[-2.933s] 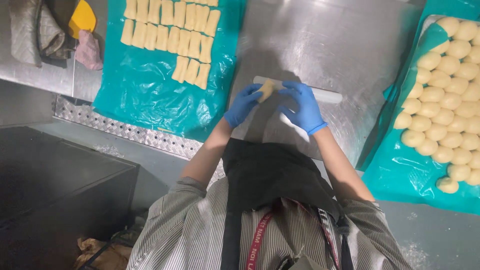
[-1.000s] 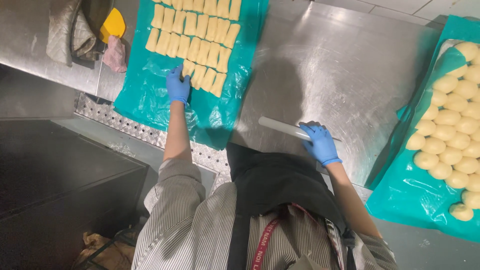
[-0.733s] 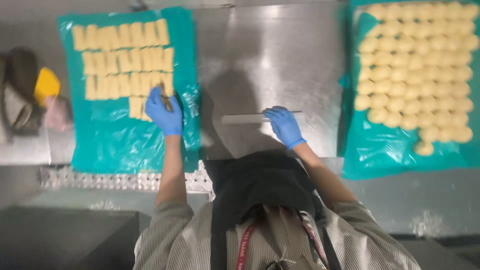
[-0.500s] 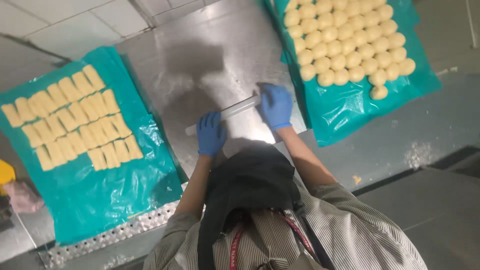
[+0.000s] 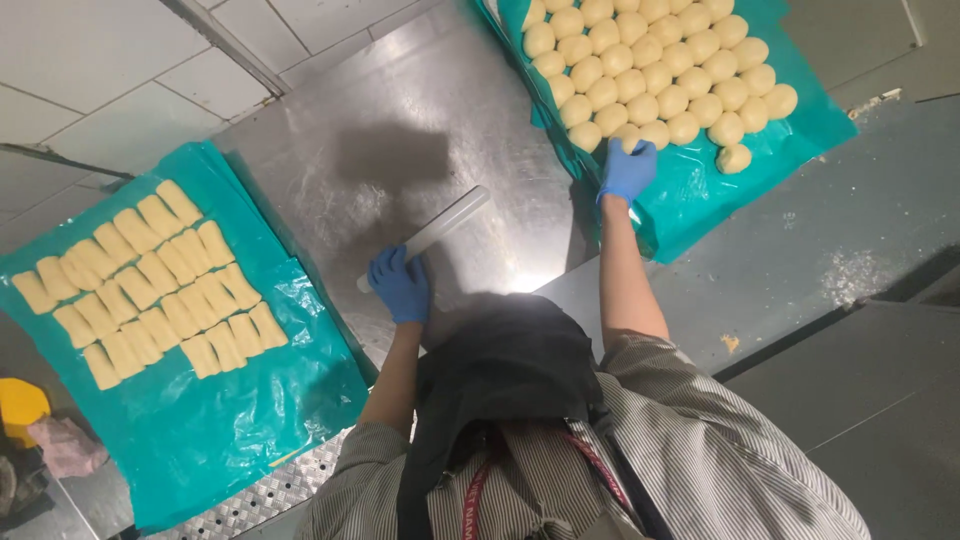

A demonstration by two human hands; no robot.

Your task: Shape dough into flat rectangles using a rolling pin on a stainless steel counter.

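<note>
L hand [image 5: 400, 286] grips near end of the rolling pin [image 5: 425, 238] on steel worktop [image 5: 400, 140]. R hand [image 5: 627, 170] closes on a dough ball [image 5: 627, 133] at tray [image 5: 690, 195] edge. Step, prob.: fetching a ball; next needs lifting it clear w/o disturbing neighbours.

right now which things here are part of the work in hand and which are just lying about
In use: left hand on the rolling pin; right hand at the round dough balls on the teal sheet; shaped dough pieces.

Lying about: yellow object and crumpled cloth at the left edge.
</note>
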